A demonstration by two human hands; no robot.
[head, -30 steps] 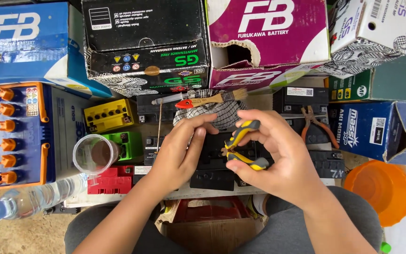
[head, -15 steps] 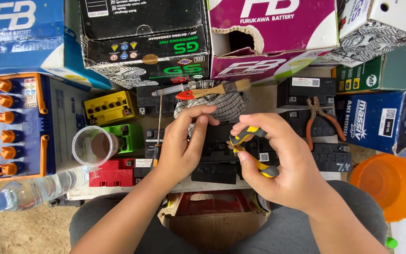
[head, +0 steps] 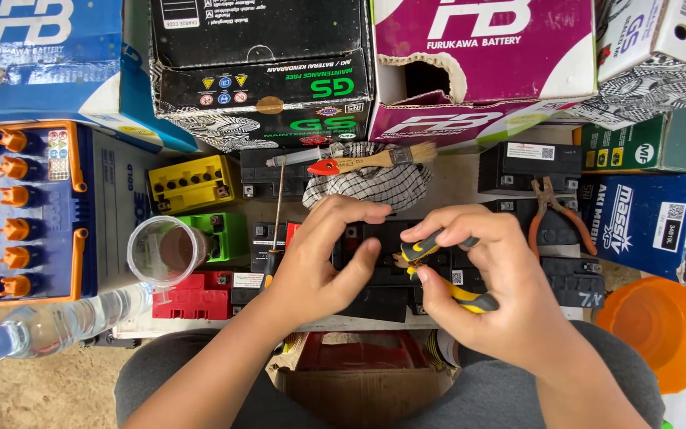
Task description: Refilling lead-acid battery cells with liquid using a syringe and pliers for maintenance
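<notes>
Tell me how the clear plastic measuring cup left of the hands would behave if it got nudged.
The clear plastic measuring cup looks thin-walled, so it is probably light and would slide or tip easily. It appears to rest partly on the green battery and the red battery, so its footing may be uneven. If tipped, its round body would likely roll.

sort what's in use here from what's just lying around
In use:
left hand, resting on the black battery
right hand, gripping the yellow-black pliers

Lying about:
brush
checked cloth
orange pliers
cup
water bottle
yellow battery
orange bowl
</notes>
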